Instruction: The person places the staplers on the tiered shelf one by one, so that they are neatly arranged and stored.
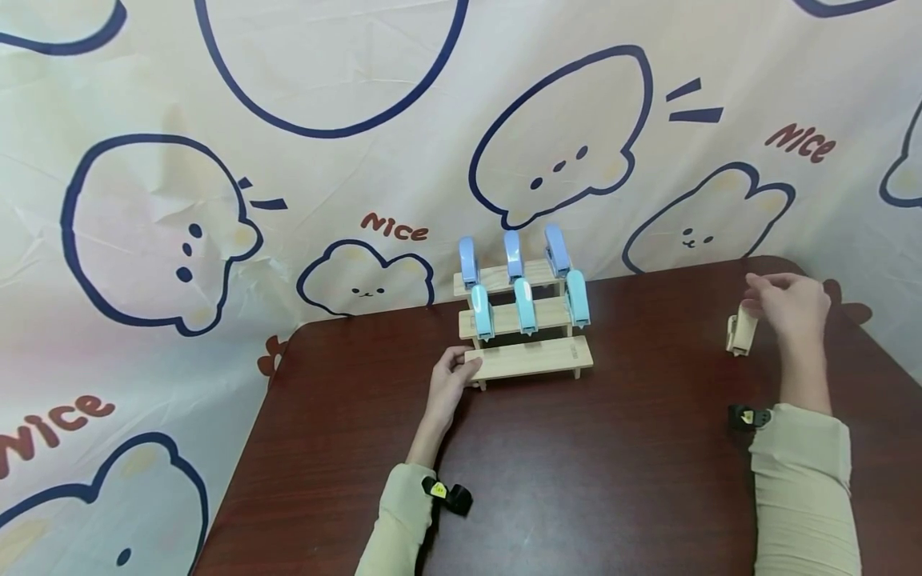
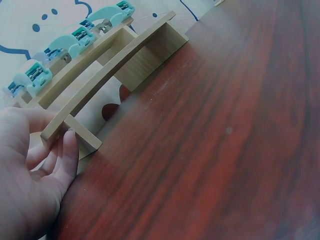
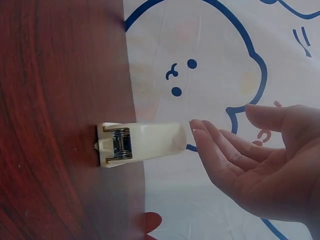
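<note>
A three-tier wooden rack (image 1: 529, 360) stands toward the back of the table. My left hand (image 1: 448, 382) grips the left end of its lowest board, thumb on top and fingers curled beneath; the left wrist view shows this hand (image 2: 40, 175) close up. Three blue staplers (image 1: 514, 254) stand on the top tier and three turquoise staplers (image 1: 525, 307) on the middle one. Over at the right, a cream stapler (image 1: 740, 333) stands upright on the table. Just above it is my right hand (image 1: 795, 304), its fingertips slightly apart from the stapler's top (image 3: 160, 140) in the right wrist view.
The dark wooden table (image 1: 612, 464) reaches back to a pale cloth (image 1: 360, 184) printed with blue cartoon outlines. Each wrist wears a black strap with a small device (image 1: 450, 494).
</note>
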`<move>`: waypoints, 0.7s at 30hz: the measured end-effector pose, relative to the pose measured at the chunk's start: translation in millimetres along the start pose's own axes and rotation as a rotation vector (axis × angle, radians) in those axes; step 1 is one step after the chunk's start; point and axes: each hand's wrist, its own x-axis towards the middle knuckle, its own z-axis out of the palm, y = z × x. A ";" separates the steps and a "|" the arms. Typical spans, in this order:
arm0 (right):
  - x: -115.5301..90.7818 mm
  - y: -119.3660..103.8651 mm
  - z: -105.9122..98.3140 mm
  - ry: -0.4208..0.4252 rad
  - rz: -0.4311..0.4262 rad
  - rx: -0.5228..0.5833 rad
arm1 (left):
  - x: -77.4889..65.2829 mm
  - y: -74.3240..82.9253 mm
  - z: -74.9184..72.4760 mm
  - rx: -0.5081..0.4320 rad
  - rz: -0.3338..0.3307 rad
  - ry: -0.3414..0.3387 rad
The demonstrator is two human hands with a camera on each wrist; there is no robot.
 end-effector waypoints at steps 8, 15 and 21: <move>2.6 5.8 0.8 -0.020 0.001 -0.007 | 0.8 1.8 -0.6 -0.012 -0.013 -0.009; 7.4 11.7 -1.1 0.024 0.040 0.062 | 0.9 2.0 -1.0 -0.010 -0.013 -0.020; 8.4 17.1 -3.7 0.017 0.061 -0.093 | 0.4 1.2 -0.1 -0.001 -0.006 -0.002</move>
